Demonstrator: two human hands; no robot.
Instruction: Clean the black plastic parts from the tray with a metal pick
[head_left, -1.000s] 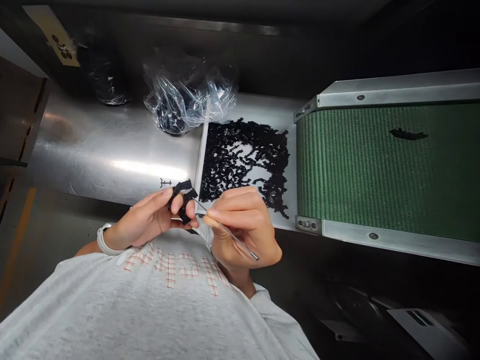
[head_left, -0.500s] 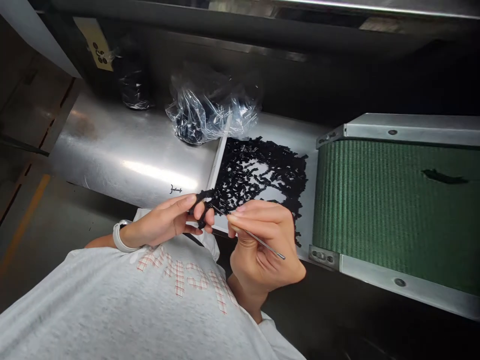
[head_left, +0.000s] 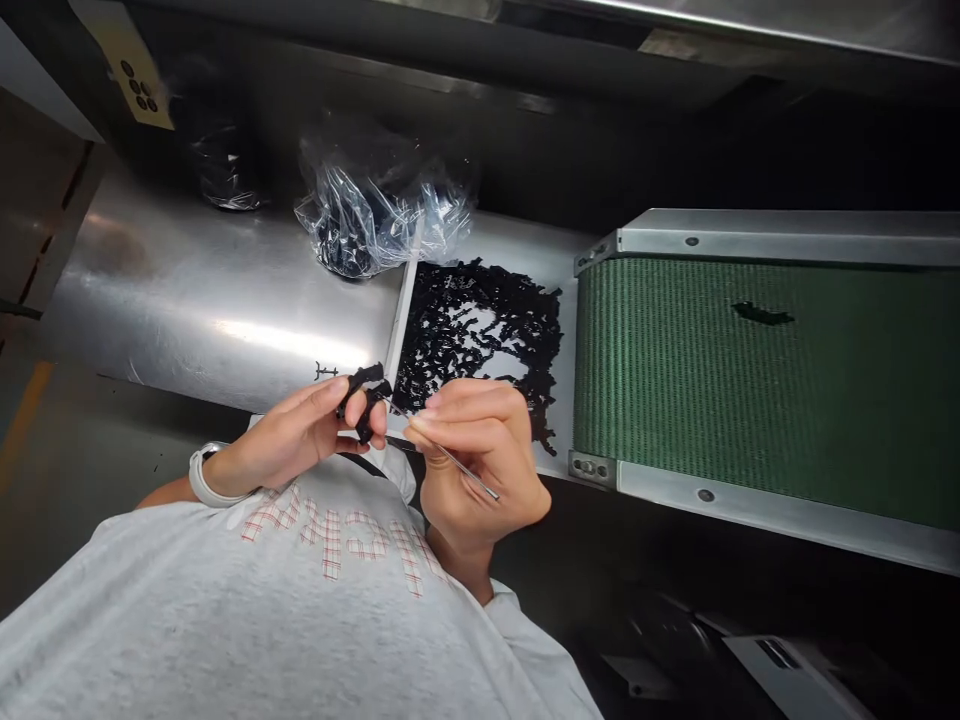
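Steel bench (head_left: pixel 225 300) edge, left hand (head_left: pixel 300 435) — black part (head_left: pixel 364 395), right hand (head_left: pixel 480 460) — pick (head_left: pixel 450 458), perhaps touching.

Small black part (head_left: pixel 365 395), perhaps a clip, in left hand (head_left: pixel 300 435); thin metal pick (head_left: pixel 450 458) aslant in right hand (head_left: pixel 480 460)

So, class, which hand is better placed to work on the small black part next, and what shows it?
Probably the right hand: it pinches the thin metal pick, whose tip is at the black part. The left hand is full, gripping that part.
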